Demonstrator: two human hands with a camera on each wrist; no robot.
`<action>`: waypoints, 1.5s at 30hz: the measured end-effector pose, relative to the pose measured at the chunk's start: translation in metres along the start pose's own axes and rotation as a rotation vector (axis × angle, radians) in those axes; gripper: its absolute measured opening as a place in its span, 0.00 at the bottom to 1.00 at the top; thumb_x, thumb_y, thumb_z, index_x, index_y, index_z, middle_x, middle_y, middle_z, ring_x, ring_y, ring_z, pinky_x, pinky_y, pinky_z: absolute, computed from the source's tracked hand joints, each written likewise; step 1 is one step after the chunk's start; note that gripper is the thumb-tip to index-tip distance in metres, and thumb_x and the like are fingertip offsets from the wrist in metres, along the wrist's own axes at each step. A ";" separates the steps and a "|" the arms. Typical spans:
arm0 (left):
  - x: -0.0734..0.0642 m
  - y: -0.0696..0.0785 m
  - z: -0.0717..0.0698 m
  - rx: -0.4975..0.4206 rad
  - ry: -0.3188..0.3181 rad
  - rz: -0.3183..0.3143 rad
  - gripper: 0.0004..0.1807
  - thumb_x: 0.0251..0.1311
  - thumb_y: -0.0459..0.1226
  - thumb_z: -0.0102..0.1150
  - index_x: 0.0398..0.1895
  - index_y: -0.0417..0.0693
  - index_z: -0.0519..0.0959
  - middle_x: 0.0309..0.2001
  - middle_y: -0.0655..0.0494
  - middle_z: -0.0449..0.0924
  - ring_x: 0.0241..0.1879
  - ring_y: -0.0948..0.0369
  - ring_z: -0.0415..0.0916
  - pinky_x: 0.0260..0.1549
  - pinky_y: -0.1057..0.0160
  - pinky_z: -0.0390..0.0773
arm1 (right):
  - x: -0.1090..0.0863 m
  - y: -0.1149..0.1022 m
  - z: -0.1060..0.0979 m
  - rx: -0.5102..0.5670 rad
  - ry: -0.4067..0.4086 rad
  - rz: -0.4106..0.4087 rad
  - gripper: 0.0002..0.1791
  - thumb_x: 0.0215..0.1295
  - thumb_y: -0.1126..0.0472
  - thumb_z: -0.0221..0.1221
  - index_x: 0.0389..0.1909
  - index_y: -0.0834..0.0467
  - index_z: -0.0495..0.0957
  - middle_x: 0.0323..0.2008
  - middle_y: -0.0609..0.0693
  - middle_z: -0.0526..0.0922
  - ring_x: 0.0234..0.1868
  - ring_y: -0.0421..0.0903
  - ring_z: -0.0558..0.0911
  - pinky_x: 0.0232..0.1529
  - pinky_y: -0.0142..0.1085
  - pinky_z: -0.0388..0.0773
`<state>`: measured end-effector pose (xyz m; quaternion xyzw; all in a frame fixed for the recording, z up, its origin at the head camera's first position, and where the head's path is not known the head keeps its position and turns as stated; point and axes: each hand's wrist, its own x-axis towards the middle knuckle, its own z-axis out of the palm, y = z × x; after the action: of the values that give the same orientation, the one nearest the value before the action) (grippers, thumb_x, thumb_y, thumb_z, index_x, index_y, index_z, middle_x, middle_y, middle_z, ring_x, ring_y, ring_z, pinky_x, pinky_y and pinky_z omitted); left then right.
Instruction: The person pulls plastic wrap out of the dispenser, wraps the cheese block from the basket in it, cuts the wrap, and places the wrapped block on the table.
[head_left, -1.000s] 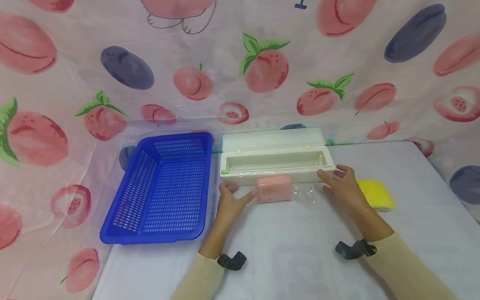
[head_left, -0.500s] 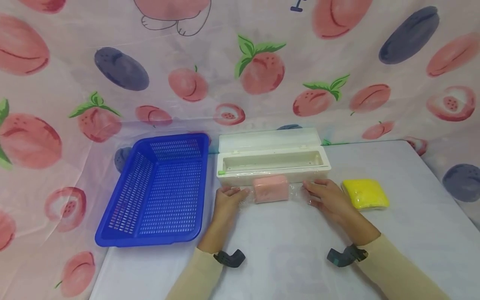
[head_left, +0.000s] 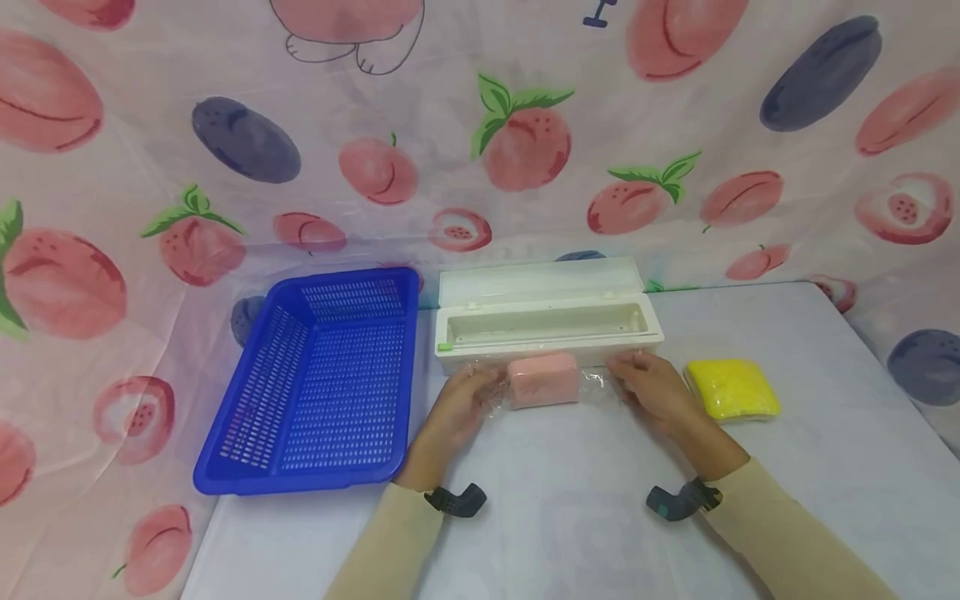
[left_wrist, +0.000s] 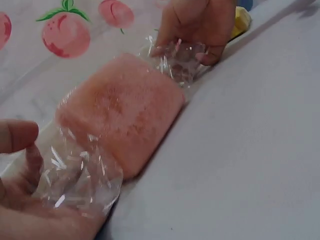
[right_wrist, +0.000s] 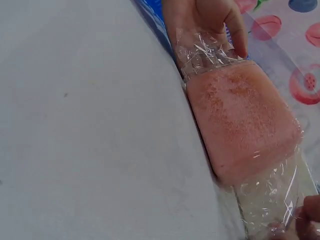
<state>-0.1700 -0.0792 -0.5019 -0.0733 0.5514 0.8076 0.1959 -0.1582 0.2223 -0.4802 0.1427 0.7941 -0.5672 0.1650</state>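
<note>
A pink sponge-like block (head_left: 543,381), wrapped in clear cling film, lies on the white table in front of a long white box. Loose film sticks out at both ends. My left hand (head_left: 459,402) pinches the film (left_wrist: 82,172) at the block's left end, thumb and fingers drawn together. At the right end, my right hand (head_left: 660,392) pinches the other loose film (right_wrist: 275,200). In the left wrist view its fingers (left_wrist: 212,52) curl at the crumpled film. The right wrist view shows the block's rough-textured face and my left hand beyond it.
The long white box (head_left: 551,343), a cling film dispenser by its look, stands behind with its translucent lid (head_left: 540,282) raised and a green slider at left. A blue plastic basket (head_left: 307,482) is at left. A yellow film-wrapped block (head_left: 731,388) lies right. A fruit-print sheet hangs behind.
My right hand has come left from the box's right corner to the film beside the block. My left hand's fingers have closed on the film at the left end. The block stays put.
</note>
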 end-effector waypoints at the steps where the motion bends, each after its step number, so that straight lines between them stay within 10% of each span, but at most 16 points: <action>1: -0.001 0.000 0.000 -0.016 -0.033 -0.010 0.04 0.73 0.33 0.53 0.40 0.49 0.77 0.48 0.57 0.84 0.52 0.60 0.80 0.57 0.60 0.79 | 0.000 0.000 0.000 0.015 -0.002 -0.011 0.28 0.76 0.41 0.54 0.60 0.60 0.74 0.51 0.53 0.75 0.50 0.49 0.72 0.45 0.32 0.74; 11: -0.013 -0.007 0.001 0.037 -0.278 -0.072 0.09 0.77 0.35 0.45 0.34 0.54 0.68 0.75 0.41 0.66 0.67 0.50 0.74 0.65 0.43 0.75 | -0.011 0.004 0.007 0.300 -0.167 0.007 0.24 0.81 0.47 0.45 0.67 0.56 0.69 0.71 0.57 0.69 0.68 0.51 0.72 0.55 0.37 0.84; 17: -0.027 -0.016 0.008 0.475 -0.302 0.159 0.17 0.65 0.34 0.66 0.49 0.52 0.68 0.71 0.52 0.72 0.69 0.51 0.72 0.64 0.53 0.76 | -0.014 0.009 0.008 0.298 -0.173 -0.030 0.20 0.81 0.46 0.48 0.59 0.56 0.72 0.66 0.54 0.73 0.62 0.50 0.72 0.52 0.35 0.83; 23: -0.033 -0.017 0.023 0.854 -0.174 0.421 0.29 0.54 0.39 0.77 0.58 0.56 0.75 0.58 0.53 0.83 0.58 0.56 0.81 0.55 0.55 0.83 | -0.017 0.011 0.006 0.372 -0.224 -0.015 0.15 0.82 0.48 0.46 0.53 0.56 0.68 0.63 0.54 0.74 0.57 0.48 0.79 0.51 0.50 0.85; 28: -0.038 -0.014 0.027 0.884 -0.087 0.341 0.16 0.63 0.44 0.67 0.52 0.56 0.77 0.54 0.53 0.84 0.46 0.57 0.85 0.45 0.58 0.84 | -0.023 0.008 0.006 0.402 -0.257 0.030 0.23 0.81 0.47 0.47 0.68 0.54 0.62 0.60 0.54 0.72 0.55 0.49 0.81 0.54 0.56 0.82; 36: -0.045 -0.013 0.028 0.935 -0.081 0.150 0.17 0.65 0.45 0.61 0.55 0.52 0.77 0.48 0.53 0.85 0.33 0.62 0.81 0.33 0.61 0.80 | -0.025 0.006 0.003 0.269 -0.250 0.073 0.23 0.80 0.42 0.47 0.58 0.57 0.66 0.54 0.55 0.78 0.52 0.48 0.81 0.55 0.53 0.83; 45: -0.062 -0.008 0.040 1.057 -0.146 0.029 0.18 0.65 0.51 0.62 0.26 0.47 0.82 0.21 0.59 0.77 0.24 0.62 0.71 0.24 0.64 0.69 | -0.029 0.005 0.006 0.286 -0.288 0.094 0.35 0.79 0.42 0.48 0.76 0.57 0.52 0.74 0.65 0.59 0.68 0.64 0.72 0.50 0.57 0.84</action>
<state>-0.1063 -0.0548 -0.4724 0.0995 0.8688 0.4255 0.2328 -0.1295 0.2165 -0.4738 0.1188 0.6663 -0.6803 0.2814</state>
